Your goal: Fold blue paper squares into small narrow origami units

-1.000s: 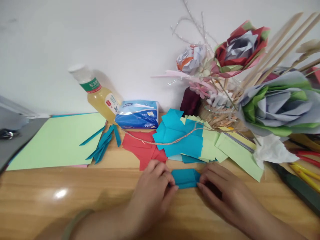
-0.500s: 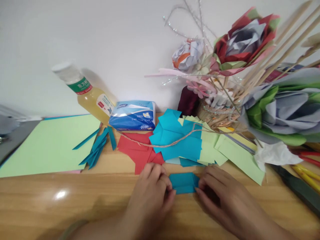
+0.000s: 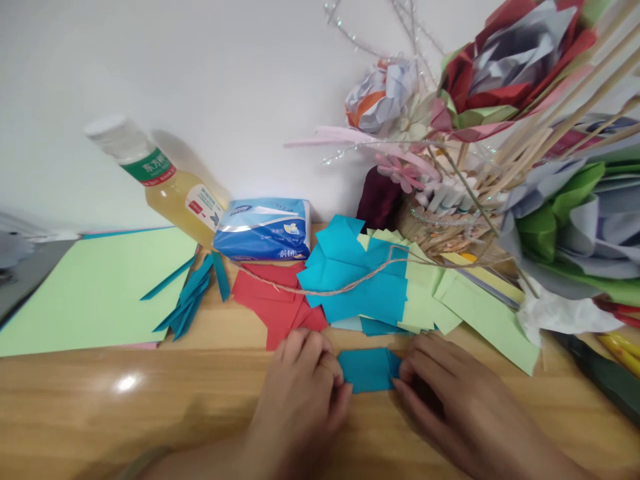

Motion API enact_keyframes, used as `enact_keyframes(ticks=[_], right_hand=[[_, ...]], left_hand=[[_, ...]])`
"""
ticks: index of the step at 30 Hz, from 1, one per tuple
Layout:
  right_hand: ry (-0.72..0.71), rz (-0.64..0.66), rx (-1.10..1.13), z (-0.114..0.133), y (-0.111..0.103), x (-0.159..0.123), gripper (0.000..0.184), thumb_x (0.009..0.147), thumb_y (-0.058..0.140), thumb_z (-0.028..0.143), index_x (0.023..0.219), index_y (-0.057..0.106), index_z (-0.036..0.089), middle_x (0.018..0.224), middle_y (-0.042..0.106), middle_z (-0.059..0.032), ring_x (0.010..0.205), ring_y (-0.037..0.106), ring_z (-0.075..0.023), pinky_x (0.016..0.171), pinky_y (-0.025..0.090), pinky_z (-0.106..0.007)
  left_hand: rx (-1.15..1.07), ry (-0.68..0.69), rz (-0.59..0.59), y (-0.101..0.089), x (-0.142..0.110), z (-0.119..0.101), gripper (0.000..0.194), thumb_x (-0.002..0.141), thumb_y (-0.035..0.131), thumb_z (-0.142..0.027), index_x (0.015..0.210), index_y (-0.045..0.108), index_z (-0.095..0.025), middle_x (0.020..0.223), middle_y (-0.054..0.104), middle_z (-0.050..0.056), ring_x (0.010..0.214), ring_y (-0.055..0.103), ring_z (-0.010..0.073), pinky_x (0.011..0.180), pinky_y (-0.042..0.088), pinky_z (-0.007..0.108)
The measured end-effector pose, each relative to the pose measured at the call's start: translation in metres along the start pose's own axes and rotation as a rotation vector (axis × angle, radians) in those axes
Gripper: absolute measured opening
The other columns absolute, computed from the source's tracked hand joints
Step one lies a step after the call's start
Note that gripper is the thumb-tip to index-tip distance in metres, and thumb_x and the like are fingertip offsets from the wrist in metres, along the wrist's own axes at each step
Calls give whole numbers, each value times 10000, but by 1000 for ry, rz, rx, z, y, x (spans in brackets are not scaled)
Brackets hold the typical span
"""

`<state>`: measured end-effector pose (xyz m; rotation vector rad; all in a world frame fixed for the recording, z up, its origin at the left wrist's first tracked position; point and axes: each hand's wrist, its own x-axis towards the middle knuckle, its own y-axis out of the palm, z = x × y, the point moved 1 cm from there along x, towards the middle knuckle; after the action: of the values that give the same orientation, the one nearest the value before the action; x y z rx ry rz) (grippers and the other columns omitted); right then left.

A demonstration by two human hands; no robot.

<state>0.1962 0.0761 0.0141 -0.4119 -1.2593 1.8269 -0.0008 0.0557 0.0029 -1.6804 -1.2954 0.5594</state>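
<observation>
Between my two hands lies a small piece of blue paper, folded, with a crease near its right end. My left hand is closed, its thumb and fingers pinching the paper's left end. At the opposite end, my right hand pinches the paper the same way; the fingertips cover both ends. Just beyond the hands are red paper pieces and a pile of blue paper pieces, with a twisted cord lying across them.
Light green sheets lie at left, with blue paper strips on their edge. Behind stand a juice bottle and a tissue pack. Paper flowers lean over the right side. Green paper pieces and a dark-handled tool lie at right.
The crease line along the blue paper's front part no longer shows; its face looks flatter. Both hands keep their pinch at the ends. The view has shifted slightly.
</observation>
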Motion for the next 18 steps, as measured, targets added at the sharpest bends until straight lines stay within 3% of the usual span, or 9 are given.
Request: enact_keyframes(ticks=[8, 14, 18], right_hand=[[4, -13, -58, -1, 1, -1, 162, 860, 449, 198, 698, 453, 210, 672, 487, -14, 610, 490, -178, 522, 353, -291], [-8, 49, -47, -2, 0, -3, 115, 871, 425, 191, 761, 454, 211, 714, 496, -15, 633, 487, -179, 543, 347, -296], [-30, 52, -52, -8, 2, -6, 134, 895, 397, 188, 791, 479, 201, 754, 512, -25, 642, 488, -165, 552, 355, -290]], left_hand=[[10, -3, 9, 1, 1, 0, 104, 731, 559, -110, 643, 540, -163, 781, 538, 42, 797, 475, 226, 676, 440, 387], [56, -23, 65, -3, 1, -4, 78, 744, 547, -117, 676, 553, -154, 802, 545, 62, 817, 462, 246, 708, 439, 429], [48, -31, 94, -8, 2, -4, 71, 759, 537, -91, 739, 563, -153, 852, 552, 66, 840, 464, 234, 719, 439, 396]])
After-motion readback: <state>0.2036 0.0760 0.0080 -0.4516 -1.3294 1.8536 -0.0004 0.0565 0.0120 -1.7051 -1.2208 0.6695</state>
